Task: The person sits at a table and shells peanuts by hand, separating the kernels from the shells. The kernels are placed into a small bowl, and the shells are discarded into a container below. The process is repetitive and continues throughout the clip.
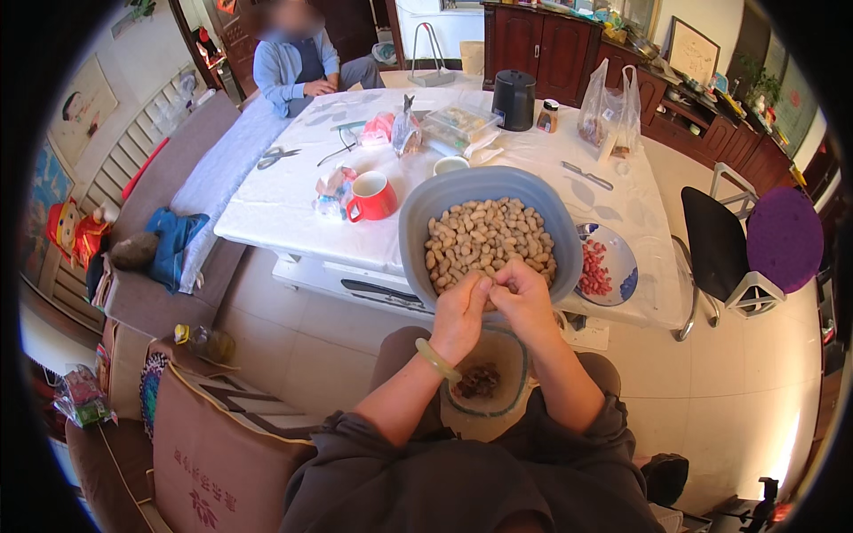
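Both my hands meet at the near rim of a grey-blue plastic basin (416,230) filled with unshelled peanuts (490,233). My left hand (461,310), with a pale bangle on its wrist, pinches a peanut together with my right hand (526,293); fingers hide most of it. Right of the basin sits a blue-and-white bowl (621,256) holding red-skinned peanut kernels (595,270). Below my hands, between my knees, stands a waste bin (506,373) with brownish scraps (478,381) at its bottom.
On the cloth-covered table (280,206) are a red mug (373,196), scissors (276,156), a knife (586,175), a black kettle (514,100), a jar (548,116) and plastic bags (610,113). A person (296,66) sits at the far left. A chair (716,233) stands right.
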### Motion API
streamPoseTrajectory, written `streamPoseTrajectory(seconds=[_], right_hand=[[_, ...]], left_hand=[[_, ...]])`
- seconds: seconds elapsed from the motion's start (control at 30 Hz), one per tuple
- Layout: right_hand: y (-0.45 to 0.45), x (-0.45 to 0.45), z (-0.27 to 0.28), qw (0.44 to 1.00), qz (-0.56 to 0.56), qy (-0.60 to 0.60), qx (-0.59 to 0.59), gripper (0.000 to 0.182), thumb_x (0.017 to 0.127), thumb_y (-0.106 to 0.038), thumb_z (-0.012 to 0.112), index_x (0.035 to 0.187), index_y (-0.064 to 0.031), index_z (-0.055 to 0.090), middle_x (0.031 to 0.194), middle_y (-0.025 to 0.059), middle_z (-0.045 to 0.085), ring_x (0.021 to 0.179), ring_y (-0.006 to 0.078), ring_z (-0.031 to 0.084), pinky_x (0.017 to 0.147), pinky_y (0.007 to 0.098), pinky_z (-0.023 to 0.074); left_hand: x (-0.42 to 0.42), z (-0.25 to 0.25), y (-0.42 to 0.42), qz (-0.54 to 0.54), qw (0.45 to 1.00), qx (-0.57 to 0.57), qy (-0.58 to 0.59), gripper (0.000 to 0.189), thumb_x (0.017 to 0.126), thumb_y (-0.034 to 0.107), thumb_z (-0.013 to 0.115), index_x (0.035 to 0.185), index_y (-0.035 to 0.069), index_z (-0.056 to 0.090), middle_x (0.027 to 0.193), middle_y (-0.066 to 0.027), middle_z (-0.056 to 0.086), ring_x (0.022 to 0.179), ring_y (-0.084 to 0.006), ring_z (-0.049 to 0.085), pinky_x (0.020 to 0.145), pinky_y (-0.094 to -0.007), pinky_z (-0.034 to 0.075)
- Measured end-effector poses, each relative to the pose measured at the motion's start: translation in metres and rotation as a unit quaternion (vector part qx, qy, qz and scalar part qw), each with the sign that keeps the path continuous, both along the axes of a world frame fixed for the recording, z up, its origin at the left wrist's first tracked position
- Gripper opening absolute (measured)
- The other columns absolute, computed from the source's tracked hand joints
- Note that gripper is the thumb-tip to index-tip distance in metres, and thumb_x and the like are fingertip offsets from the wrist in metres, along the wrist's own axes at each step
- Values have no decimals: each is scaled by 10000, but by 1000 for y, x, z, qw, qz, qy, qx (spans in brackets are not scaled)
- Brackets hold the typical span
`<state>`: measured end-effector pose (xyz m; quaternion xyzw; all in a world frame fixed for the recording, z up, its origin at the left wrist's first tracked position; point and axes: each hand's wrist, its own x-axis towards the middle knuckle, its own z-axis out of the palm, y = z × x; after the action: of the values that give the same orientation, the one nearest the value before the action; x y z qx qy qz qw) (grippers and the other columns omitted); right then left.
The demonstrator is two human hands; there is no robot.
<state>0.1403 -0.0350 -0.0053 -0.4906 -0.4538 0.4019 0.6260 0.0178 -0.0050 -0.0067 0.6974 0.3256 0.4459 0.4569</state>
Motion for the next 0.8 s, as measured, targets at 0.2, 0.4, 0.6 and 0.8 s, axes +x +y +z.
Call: streamPoseTrajectory(seconds=[0.2, 0.4, 0.6, 0.8], right_hand=[[2, -4, -7, 999, -33, 24, 6, 131, 761, -3, 618, 752, -17, 488, 664, -8, 529, 594, 34, 476, 519, 205, 411], [0, -10, 6, 998, -48, 48, 18, 113, 781, -11, 611, 779, -14, 497, 670, -11, 526, 602, 37, 488, 520, 204, 418], [-2, -18, 0, 994, -67, 74, 54, 43, 830, 4, 520, 835, -35, 503, 692, 4, 520, 548, 39, 451, 450, 185, 343], [-3, -20, -2, 990, -62, 122, 40, 50, 830, 9, 518, 834, -38, 503, 667, -2, 500, 519, 39, 415, 437, 196, 314]], left_hand=[[7, -2, -4, 20, 999, -22, -37, 239, 958, 187, 449, 825, 0, 518, 672, -146, 544, 594, -239, 507, 578, -333, 425], [11, 0, -6, 47, 996, -32, -72, 214, 962, 161, 440, 847, -2, 519, 657, -122, 525, 596, -183, 489, 564, -317, 421], [15, 0, -10, 45, 991, -63, -109, 228, 970, 145, 423, 801, 0, 472, 629, -55, 455, 570, -111, 402, 505, -288, 361], [18, -1, -12, 48, 983, -95, -150, 249, 981, 156, 406, 778, 18, 449, 629, -8, 414, 563, -84, 361, 489, -258, 333]])
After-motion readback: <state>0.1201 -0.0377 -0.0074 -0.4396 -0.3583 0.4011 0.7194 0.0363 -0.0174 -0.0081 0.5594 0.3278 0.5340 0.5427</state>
